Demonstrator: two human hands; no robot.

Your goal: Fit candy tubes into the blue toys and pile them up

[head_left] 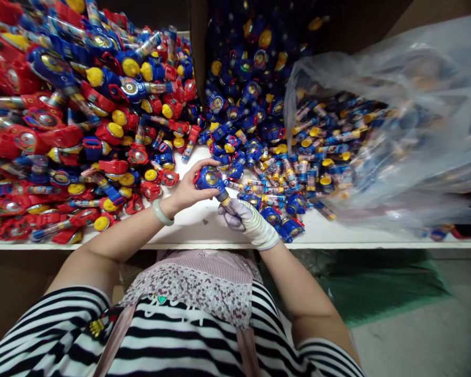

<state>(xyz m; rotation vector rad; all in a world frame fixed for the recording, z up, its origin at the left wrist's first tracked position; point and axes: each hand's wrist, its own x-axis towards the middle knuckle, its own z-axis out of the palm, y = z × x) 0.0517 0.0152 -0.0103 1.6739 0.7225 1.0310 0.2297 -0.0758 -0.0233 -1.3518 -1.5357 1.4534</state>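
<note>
Striped cloth and a floral apron (204,288) sit nearest. Over the white tabletop (188,233), the gloved right hand (251,221) grips the stem of a blue toy (209,179), whose round head rests between the bare left hand's (190,191) thumb and curled fingers. Beyond, red and blue toys (66,136) heap leftward; yellow-capped tubes (290,173) lie rightward, by a translucent plastic bag (424,104).

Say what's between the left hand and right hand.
In the head view, a blue toy: its round body in the left hand, its tube in the right hand.
</note>
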